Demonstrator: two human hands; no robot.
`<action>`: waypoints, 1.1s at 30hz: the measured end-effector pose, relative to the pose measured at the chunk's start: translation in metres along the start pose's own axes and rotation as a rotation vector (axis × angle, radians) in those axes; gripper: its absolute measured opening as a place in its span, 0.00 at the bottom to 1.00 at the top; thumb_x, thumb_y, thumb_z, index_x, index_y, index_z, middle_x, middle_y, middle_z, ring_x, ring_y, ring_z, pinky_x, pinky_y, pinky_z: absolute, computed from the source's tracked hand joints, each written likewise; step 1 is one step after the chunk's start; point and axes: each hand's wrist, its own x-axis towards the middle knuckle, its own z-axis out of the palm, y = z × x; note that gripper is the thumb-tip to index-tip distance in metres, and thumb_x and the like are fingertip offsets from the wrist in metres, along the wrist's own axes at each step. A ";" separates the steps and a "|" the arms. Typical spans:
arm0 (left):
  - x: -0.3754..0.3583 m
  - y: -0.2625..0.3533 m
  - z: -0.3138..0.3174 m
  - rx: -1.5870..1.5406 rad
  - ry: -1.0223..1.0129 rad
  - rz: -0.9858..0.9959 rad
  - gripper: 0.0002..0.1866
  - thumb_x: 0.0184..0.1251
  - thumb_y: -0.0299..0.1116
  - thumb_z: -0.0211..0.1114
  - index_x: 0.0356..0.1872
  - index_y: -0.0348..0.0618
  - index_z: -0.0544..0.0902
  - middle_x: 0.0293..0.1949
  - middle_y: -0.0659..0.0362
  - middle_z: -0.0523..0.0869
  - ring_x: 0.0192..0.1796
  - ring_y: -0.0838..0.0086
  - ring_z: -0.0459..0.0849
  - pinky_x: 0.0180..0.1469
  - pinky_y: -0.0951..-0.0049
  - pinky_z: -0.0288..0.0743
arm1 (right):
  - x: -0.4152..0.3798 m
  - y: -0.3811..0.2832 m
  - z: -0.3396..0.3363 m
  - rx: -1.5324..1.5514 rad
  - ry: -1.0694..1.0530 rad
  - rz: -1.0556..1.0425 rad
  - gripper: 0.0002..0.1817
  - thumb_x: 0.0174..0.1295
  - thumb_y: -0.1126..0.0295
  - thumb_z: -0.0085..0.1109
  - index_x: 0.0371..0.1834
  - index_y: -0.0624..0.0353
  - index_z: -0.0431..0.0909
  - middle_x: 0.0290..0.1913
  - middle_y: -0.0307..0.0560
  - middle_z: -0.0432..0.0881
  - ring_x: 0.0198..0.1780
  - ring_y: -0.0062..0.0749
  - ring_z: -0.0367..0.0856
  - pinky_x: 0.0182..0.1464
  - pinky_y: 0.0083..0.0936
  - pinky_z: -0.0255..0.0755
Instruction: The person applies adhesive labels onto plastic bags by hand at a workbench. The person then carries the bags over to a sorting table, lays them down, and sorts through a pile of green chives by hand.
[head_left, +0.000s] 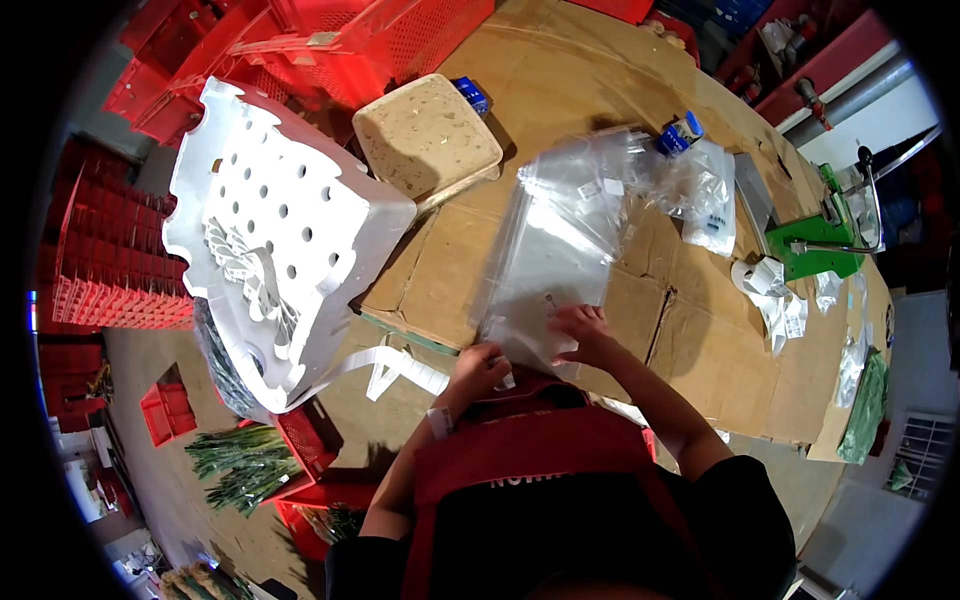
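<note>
The clear bags [550, 270] stretch lengthwise ahead; right hand [585, 333] spread on their near end, left hand [480, 372] curled beside it, pinch hidden from me.

The right hand [583, 335] rested on the bags [562, 235], the left hand [478, 372] at their near edge, the crate [345, 230] left of them.

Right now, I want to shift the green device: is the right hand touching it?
Apart: the head view shows cardboard between the right hand and the green device.
</note>
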 end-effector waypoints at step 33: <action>0.007 0.028 0.004 -0.052 -0.001 -0.028 0.12 0.53 0.38 0.64 0.29 0.39 0.78 0.23 0.49 0.79 0.29 0.57 0.80 0.32 0.67 0.73 | 0.023 -0.053 0.005 0.666 -0.175 0.458 0.11 0.49 0.63 0.66 0.26 0.60 0.80 0.24 0.43 0.81 0.28 0.21 0.77 0.33 0.22 0.71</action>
